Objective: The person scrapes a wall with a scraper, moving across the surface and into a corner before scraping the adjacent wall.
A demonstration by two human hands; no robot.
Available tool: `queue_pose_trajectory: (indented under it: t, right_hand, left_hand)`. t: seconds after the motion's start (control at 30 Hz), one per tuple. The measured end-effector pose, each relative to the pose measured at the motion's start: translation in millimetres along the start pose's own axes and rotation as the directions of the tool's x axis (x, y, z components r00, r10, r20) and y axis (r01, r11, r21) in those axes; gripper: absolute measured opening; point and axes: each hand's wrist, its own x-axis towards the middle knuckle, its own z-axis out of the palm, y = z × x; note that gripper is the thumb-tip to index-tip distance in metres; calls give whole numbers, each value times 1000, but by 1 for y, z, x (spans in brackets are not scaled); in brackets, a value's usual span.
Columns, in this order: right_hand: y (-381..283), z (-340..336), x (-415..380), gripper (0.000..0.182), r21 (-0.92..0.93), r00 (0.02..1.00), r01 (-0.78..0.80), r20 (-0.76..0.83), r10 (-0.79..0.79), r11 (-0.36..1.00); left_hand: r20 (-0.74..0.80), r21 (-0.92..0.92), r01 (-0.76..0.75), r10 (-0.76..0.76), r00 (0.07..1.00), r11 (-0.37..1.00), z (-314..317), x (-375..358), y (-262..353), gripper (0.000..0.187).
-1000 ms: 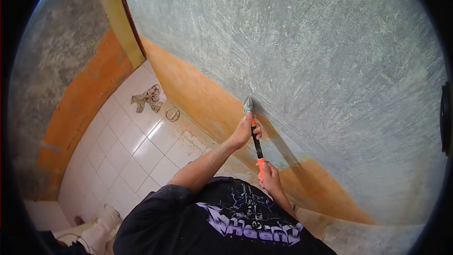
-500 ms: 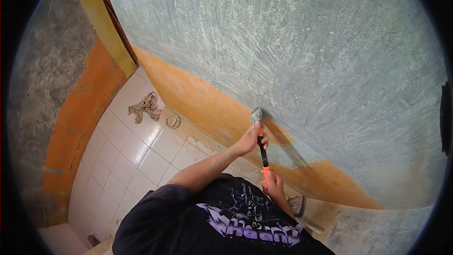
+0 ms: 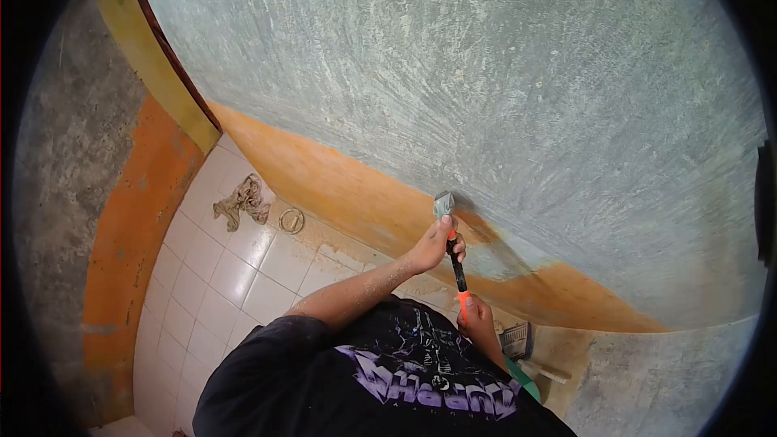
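Observation:
A long-handled scraper [image 3: 460,271] with a black and orange handle and a greyish head slants up against the wall. My left hand [image 3: 437,245] is closed around the handle just below the head, its thumb pointing up the tool. Lower down, my right hand [image 3: 478,320] grips the orange handle end. The scraper's head meets the wall near the border between the rough grey-green surface [image 3: 453,73] and the orange band [image 3: 340,166]. Beside the tool, a pale bare patch [image 3: 503,260] breaks the orange. Light specks dot my left forearm.
On the white tiled floor [image 3: 214,263] lie a crumpled cloth [image 3: 243,202] and a ring-shaped object [image 3: 291,221]. Dusty debris follows the wall's foot. A brush-like object [image 3: 549,372], a green item [image 3: 526,380] and a dark ribbed object [image 3: 516,340] are near my right arm.
The camera view has shifted slightly, bringing the green item into sight. The scraper's head appears a little lower in view and turned somewhat; both hands keep their grip.

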Motion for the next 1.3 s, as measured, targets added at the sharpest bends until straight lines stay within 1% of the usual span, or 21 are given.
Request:
queue_pose_trajectory:
  t: [0.07,0.2,0.27,0.4,0.5,0.6,0.67,0.73,0.77,0.83,0.97,1.03,1.17,1.3]
  right_hand:
    - [1,1,-1,36,-3,1000,-20,-23,20,1000]
    - [-2,6,-2,37,-54,999,4,-46,-6,999]
    - [-3,6,0,36,-69,999,17,-43,-20,997]
    - [2,14,-1,35,-36,997,7,-81,-10,999]
    - [6,17,5,34,-47,996,38,-84,-42,998]
    - [1,23,22,34,-96,995,66,-72,-73,993]
    - [-3,31,40,33,-121,993,107,-29,-112,987]
    - [-15,47,47,33,-159,995,85,-29,-90,984]
    - [-19,54,49,32,-182,997,72,-25,-78,981]
    - [-17,65,55,33,-185,995,99,-6,-102,978]
    - [-24,93,66,35,-236,990,136,-13,-143,962]
    - [-19,106,79,36,-244,983,180,5,-184,953]
    - [-15,136,89,37,-239,975,221,18,-223,946]
    - [-12,155,86,38,-118,987,158,-9,-160,980]
  left_hand:
    - [-4,-17,9,-9,1000,1000,-1,0,-2,50]
    - [-24,-45,10,-11,1000,999,-1,0,-2,50]
    - [-19,-52,-14,14,1000,999,-5,0,-6,50]
    - [-23,-33,-30,30,999,999,-6,-1,-3,51]
    - [-81,-41,-34,30,996,999,-5,-2,-1,52]
    - [-228,-23,-92,84,970,995,-19,-2,7,55]
    - [-270,-24,-128,116,956,992,-34,-4,14,56]
    - [-319,-39,-173,151,935,984,-48,-5,21,54]
    - [-313,-44,-156,135,940,987,-54,-7,24,55]
    - [-307,-57,-128,104,946,990,-62,-12,35,58]
    - [-343,-41,-138,116,932,990,-88,-18,45,58]
    - [-373,-31,-158,136,918,987,-103,-21,55,58]
    - [-330,-38,-139,119,936,990,-128,-31,70,57]
    - [-290,-14,-109,100,952,994,-137,-35,77,57]
